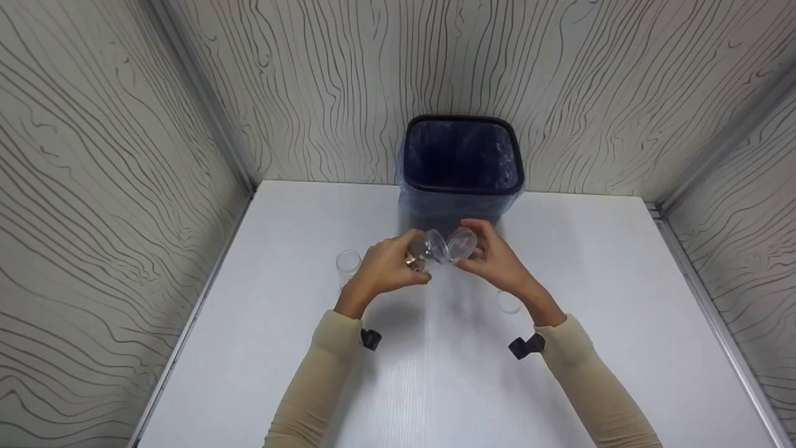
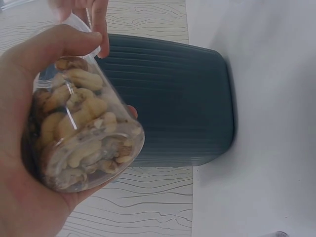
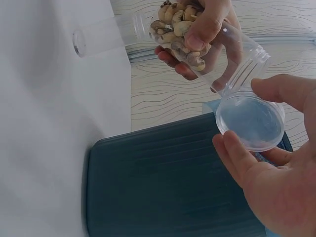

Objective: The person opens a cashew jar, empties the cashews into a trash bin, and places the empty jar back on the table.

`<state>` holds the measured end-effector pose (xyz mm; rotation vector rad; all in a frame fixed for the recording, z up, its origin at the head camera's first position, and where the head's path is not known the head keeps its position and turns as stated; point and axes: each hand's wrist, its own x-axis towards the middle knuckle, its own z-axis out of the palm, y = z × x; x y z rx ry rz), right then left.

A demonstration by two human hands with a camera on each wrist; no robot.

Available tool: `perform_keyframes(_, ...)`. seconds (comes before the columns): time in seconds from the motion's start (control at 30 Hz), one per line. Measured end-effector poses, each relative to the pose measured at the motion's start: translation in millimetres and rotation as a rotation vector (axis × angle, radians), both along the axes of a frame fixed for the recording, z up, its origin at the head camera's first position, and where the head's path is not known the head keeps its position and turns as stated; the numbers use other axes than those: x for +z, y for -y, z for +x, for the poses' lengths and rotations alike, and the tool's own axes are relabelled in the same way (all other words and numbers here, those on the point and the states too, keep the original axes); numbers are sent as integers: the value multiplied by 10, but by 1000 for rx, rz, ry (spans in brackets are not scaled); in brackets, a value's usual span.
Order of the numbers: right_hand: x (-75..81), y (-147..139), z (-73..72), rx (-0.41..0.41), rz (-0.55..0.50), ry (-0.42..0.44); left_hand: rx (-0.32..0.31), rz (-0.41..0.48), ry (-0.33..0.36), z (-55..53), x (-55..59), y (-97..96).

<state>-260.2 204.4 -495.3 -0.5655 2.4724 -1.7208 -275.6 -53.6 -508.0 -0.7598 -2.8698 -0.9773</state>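
In the head view my left hand point(image 1: 387, 264) grips a clear plastic jar point(image 1: 429, 246) above the table in front of the bin. Pale, curved, cashew-like nuts point(image 2: 81, 106) with brown patches fill its base end in the left wrist view. The jar lies tilted, its mouth toward my right hand point(image 1: 494, 255). That hand pinches a round clear lid point(image 3: 251, 121) by the edge, thumb on one side and fingers on the other. Off the mouth, the lid stands at an angle close beside the rim; whether they touch I cannot tell.
A dark bin point(image 1: 463, 190) with a bluish liner stands at the table's back against the wood-patterned wall. Another clear jar point(image 1: 348, 261) stands left of my left hand. A clear round lid-like piece point(image 1: 509, 302) lies on the white table point(image 1: 423, 386) near my right wrist.
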Motion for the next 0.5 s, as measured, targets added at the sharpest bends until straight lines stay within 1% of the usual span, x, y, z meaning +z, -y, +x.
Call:
perform_keyframes(0.1, -16, 3, -5, -9, 27, -3, 3, -1, -5, 1, 4, 5)
perform_keyframes(0.4, -22, 8, -3, -67, 155, -40, 10, 3, -7, -6, 17, 7)
perform_keyframes(0.5, -19, 11, -4, -80, 169, -45, 10, -1, -16, -8, 13, 7)
